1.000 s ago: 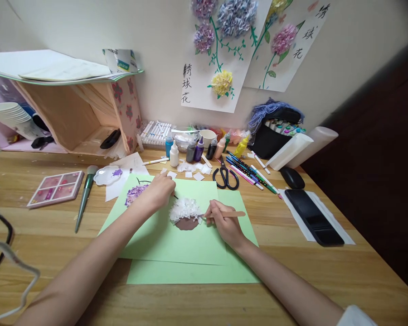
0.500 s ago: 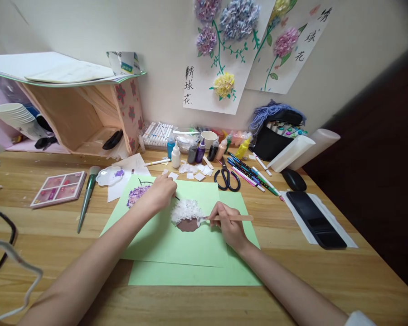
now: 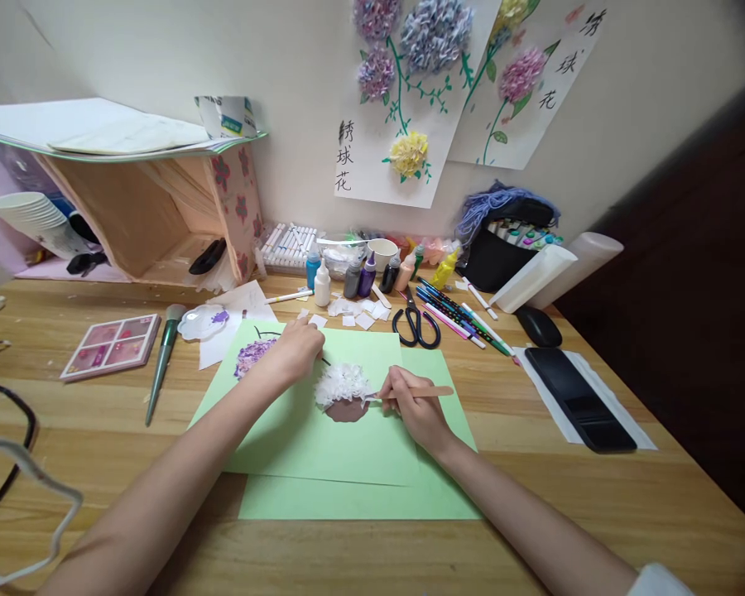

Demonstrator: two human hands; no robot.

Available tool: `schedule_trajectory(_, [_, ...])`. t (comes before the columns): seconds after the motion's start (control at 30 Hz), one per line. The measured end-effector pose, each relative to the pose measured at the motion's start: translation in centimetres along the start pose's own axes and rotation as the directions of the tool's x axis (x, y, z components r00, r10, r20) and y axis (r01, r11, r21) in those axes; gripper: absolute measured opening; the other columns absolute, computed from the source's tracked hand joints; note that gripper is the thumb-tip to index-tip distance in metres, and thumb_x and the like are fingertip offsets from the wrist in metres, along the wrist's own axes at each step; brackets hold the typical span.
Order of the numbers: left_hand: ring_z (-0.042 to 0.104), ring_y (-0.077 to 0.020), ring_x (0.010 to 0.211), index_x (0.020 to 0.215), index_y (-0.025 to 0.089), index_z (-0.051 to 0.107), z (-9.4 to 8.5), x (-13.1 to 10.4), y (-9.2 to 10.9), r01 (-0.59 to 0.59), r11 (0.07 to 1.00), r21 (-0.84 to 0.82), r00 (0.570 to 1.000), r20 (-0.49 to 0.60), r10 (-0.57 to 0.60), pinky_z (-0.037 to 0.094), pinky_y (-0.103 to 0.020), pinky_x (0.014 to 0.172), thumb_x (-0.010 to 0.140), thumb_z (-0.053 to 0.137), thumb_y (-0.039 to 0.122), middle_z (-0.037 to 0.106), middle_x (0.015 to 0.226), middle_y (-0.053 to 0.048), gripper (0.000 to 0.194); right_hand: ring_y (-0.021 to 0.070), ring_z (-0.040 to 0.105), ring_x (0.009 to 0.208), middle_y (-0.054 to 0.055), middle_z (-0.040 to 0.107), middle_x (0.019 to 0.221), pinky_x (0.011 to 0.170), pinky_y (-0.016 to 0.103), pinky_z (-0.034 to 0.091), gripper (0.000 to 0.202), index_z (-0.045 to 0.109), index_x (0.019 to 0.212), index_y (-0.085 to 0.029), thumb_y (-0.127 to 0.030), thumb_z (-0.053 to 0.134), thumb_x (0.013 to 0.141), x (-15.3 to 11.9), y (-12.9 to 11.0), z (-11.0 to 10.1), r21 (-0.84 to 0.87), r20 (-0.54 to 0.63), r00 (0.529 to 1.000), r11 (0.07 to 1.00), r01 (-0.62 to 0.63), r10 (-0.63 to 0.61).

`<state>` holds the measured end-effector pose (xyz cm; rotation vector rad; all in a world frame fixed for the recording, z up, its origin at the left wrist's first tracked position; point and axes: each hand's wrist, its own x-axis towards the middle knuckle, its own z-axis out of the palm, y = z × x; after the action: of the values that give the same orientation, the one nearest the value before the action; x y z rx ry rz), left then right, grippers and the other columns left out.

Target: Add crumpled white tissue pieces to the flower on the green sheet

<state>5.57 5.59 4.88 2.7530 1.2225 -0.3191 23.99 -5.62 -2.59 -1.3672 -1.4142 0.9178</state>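
Note:
My right hand [image 3: 419, 406] pinches a flat wooden craft stick [image 3: 431, 391]. The stick's tip touches the right side of a white ruffled paper flower [image 3: 343, 382]. Brown-grey backing [image 3: 348, 410] is bare along that flower's lower part. All this lies on light green paper [image 3: 323, 455]. My left hand [image 3: 299, 349] is curled with knuckles up on the paper's upper part, left of the white flower; its fingertips and anything in them are hidden. Partly behind my left wrist is a purple-pink ruffled flower [image 3: 254, 356] with a dark drawn line above it.
Behind the paper stand several paint bottles [image 3: 367, 277], white paper scraps [image 3: 364, 320] and black-handled scissors [image 3: 415, 327]. Pens [image 3: 459, 314], a mouse [image 3: 539, 326] and a phone [image 3: 577, 397] lie right. A makeup brush [image 3: 162, 360] and palette [image 3: 112, 346] lie left; a second green sheet [image 3: 360, 501] lies underneath.
The craft stick has tilted slightly, its far end higher and drawn a little left, while its tip stays at the white flower's right edge. My left hand keeps its place on the paper.

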Motion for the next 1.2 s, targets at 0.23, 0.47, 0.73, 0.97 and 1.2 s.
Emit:
schedule_trajectory(0.23, [0.053,-0.0272,0.100,0.087,0.013,0.070,0.54,0.31,-0.31,0.006,1.000,-0.022,1.000,0.015,-0.006,0.042,-0.033,0.085,0.063,0.056,0.002,0.066,0.093,-0.013,0.030,0.0108,0.049,0.049,-0.002,0.052,0.051,0.050,0.022,0.036,0.044,0.054,0.065,-0.018,-0.043,0.034,0.095,0.13,-0.08,0.17,-0.022,0.013,1.000,1.000,-0.016,0.016])
schedule_trajectory(0.47, [0.055,-0.0259,0.091,0.082,0.012,0.070,0.30,0.16,-0.20,0.004,1.000,-0.002,1.000,0.013,-0.004,0.041,-0.033,0.081,0.064,0.054,0.002,0.067,0.086,-0.012,0.026,0.0115,0.050,0.051,-0.001,0.052,0.054,0.052,0.023,0.038,0.045,0.052,0.062,-0.018,-0.041,0.033,0.095,-0.23,0.17,-0.01,-0.049,-0.036,0.997,0.997,0.067,-0.068])
schedule_trajectory(0.73, [0.055,-0.0265,0.092,0.083,0.012,0.071,0.30,0.19,-0.25,0.005,1.000,-0.014,1.000,0.013,-0.005,0.041,-0.032,0.077,0.065,0.053,0.002,0.068,0.086,-0.012,0.028,0.0116,0.049,0.050,-0.001,0.052,0.052,0.050,0.023,0.037,0.047,0.052,0.060,-0.018,-0.041,0.031,0.096,-0.42,0.17,-0.17,-0.039,-0.057,0.994,0.995,0.091,-0.093])
schedule_trajectory(0.97, [0.056,-0.0255,0.090,0.084,0.013,0.071,0.28,0.30,-0.38,0.004,1.000,-0.015,1.000,0.026,-0.004,0.041,-0.031,0.075,0.064,0.055,0.003,0.069,0.087,-0.011,0.028,0.0107,0.049,0.050,-0.002,0.052,0.053,0.050,0.022,0.037,0.045,0.052,0.062,-0.018,-0.041,0.032,0.096,-0.04,0.06,-0.10,-0.033,-0.004,0.999,0.998,0.049,-0.050])
schedule_trajectory(1.2, [0.056,-0.0259,0.095,0.085,0.013,0.071,0.08,0.15,-0.14,0.009,1.000,-0.016,1.000,0.027,-0.009,0.041,-0.031,0.079,0.067,0.053,0.003,0.068,0.088,-0.012,0.027,0.0104,0.050,0.048,-0.002,0.053,0.050,0.051,0.022,0.037,0.044,0.055,0.065,-0.018,-0.045,0.036,0.094,0.17,0.02,0.17,0.041,-0.006,0.999,0.998,-0.050,0.051])
